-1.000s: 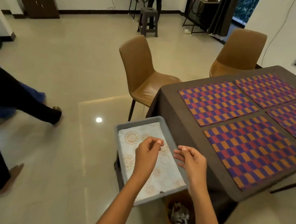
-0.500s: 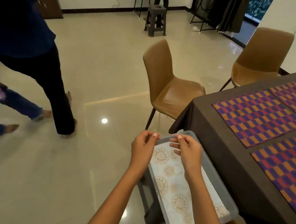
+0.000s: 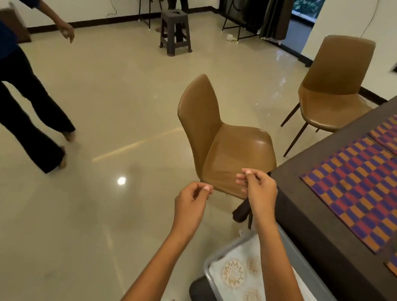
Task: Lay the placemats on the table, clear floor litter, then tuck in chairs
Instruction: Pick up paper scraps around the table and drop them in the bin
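Note:
A tan chair stands pulled out from the corner of the dark table, its seat facing the table. Another tan chair stands farther back, also away from the table. Checked purple and orange placemats lie flat on the tabletop. My left hand and my right hand are raised in front of the near chair's seat edge, fingers pinched together, with nothing visible in them. Neither hand touches the chair.
A grey tray lined with patterned cloth sits low at my right beside the table. A person in dark trousers walks at the left. A dark stool, folding tables and another person stand at the far wall.
My view has swung up and left, from the tray toward the near chair. Both hands rose with it and stay pinched. The person at the left has stepped across the floor.

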